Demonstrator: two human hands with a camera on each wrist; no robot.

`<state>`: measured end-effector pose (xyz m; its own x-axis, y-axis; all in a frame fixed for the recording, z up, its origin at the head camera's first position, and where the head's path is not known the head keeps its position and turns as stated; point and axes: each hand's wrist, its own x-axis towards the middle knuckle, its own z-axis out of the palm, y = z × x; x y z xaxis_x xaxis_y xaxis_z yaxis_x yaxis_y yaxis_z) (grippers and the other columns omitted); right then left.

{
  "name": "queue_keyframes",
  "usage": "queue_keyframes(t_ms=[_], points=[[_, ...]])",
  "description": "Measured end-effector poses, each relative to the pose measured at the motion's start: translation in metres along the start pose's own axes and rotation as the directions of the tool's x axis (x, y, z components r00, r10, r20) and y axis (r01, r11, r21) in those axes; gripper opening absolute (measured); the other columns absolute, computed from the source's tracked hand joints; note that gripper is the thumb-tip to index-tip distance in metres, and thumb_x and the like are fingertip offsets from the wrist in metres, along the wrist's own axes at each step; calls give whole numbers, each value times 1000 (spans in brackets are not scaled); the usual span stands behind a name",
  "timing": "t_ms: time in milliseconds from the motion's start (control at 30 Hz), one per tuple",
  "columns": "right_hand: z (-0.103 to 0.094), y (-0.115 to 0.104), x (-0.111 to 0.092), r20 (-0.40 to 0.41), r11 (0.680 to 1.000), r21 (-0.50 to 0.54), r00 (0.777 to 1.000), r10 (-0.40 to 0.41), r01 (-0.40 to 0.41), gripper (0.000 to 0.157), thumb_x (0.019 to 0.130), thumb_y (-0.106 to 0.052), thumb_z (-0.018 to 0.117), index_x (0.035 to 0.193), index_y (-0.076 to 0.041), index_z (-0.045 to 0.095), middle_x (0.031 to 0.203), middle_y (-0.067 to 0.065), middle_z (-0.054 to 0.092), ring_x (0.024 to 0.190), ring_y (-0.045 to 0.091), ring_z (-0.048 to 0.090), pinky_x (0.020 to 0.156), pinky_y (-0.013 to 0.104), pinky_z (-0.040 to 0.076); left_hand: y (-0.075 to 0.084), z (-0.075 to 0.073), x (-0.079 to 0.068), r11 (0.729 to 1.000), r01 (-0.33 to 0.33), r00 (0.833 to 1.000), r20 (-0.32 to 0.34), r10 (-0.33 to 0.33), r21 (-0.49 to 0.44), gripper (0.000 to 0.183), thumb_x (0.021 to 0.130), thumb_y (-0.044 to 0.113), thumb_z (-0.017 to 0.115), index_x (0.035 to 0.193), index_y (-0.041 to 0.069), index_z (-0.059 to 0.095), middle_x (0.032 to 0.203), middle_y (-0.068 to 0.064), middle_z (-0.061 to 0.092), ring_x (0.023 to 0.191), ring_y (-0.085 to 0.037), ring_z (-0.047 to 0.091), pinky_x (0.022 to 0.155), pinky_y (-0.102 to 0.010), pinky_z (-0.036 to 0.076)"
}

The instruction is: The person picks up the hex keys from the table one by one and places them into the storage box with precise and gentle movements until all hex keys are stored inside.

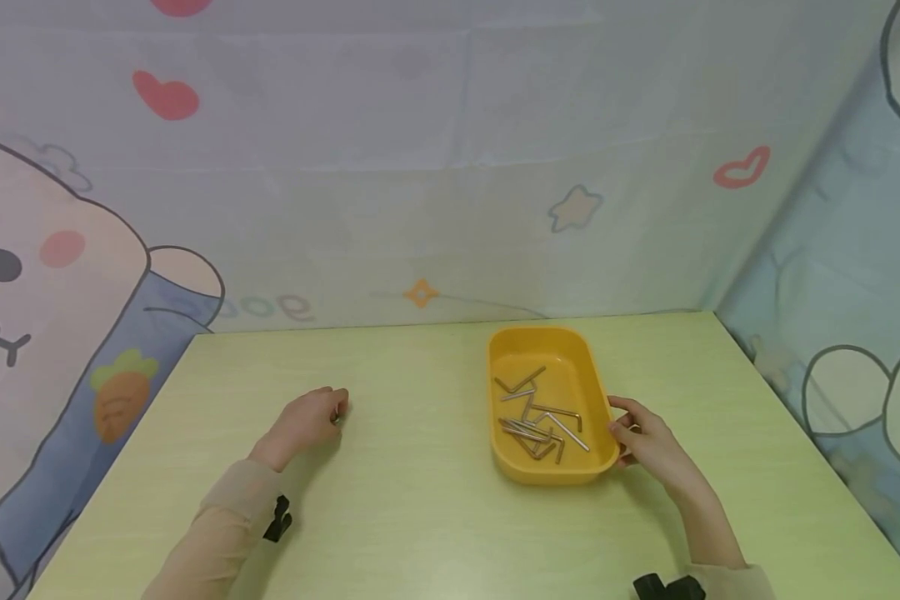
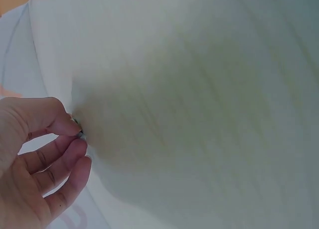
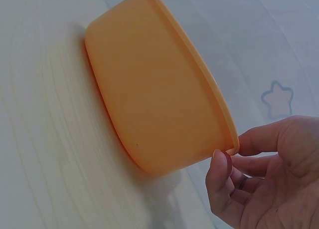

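Observation:
A yellow plastic bin (image 1: pixel 546 477) stands on the table, right of the middle, holding several L-shaped hex keys (image 1: pixel 558 410). My right hand (image 1: pixel 648 442) pinches its near right edge; in the right wrist view, thumb and forefinger meet at the orange-looking rim (image 3: pixel 227 114). Well to the left of the bin, my left hand (image 1: pixel 306 425) is low over the tabletop. Between its thumb and fingertips it pinches a small shiny metal piece (image 2: pixel 79 129), mostly hidden by the fingers; I cannot tell what kind it is.
The pale yellow-green table (image 1: pixel 420 500) ends at the back against a printed cloth (image 1: pixel 360 167) with hearts and a star. More printed cloth (image 1: pixel 847 275) hangs along the right side, and a cartoon animal (image 1: pixel 52 275) shows on the left.

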<state>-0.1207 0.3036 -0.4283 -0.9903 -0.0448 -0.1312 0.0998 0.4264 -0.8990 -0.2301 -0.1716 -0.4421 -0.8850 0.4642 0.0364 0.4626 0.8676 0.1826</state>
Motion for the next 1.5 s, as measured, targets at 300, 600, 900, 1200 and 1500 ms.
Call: queue_keyframes(t_ms=[300,600,900,1200,1500], points=[[1,1,1,-4,1000,-4,1000,-3,3,50,99,-8,46,145,4,30,100,16,47,75,14,54,61,25,55,4,0,-1,999,-29,999,-23,30,42,20,73,-8,59,81,10,53,71,-1,48,63,-14,41,55,-26,35],[1,0,0,-4,1000,-2,1000,0,0,51,99,-9,46,145,4,29,100,16,47,75,15,54,61,25,54,9,-3,-1,997,-47,995,-88,52,58,20,75,-9,58,84,8,56,74,-3,49,63,-14,40,54,-26,36],[0,0,0,1,1000,7,1000,-4,4,51,99,-10,46,145,4,29,100,16,47,75,15,55,61,26,55,19,-2,0,995,-89,980,-173,95,42,22,73,-11,60,85,7,56,72,0,43,64,-11,35,55,-23,33],[0,2,2,0,1000,10,1000,-7,7,50,99,-9,46,145,4,30,99,15,47,74,14,55,61,26,55,34,-4,5,992,-117,973,-198,123,39,21,76,-6,65,90,8,60,76,1,48,67,-9,41,56,-22,38],[0,3,2,0,1000,11,1000,-10,10,50,99,-9,46,145,4,30,100,16,47,74,14,55,61,26,55,60,-10,10,974,-218,940,-256,226,58,24,74,-8,63,91,8,62,76,0,50,68,-9,45,55,-19,37]])
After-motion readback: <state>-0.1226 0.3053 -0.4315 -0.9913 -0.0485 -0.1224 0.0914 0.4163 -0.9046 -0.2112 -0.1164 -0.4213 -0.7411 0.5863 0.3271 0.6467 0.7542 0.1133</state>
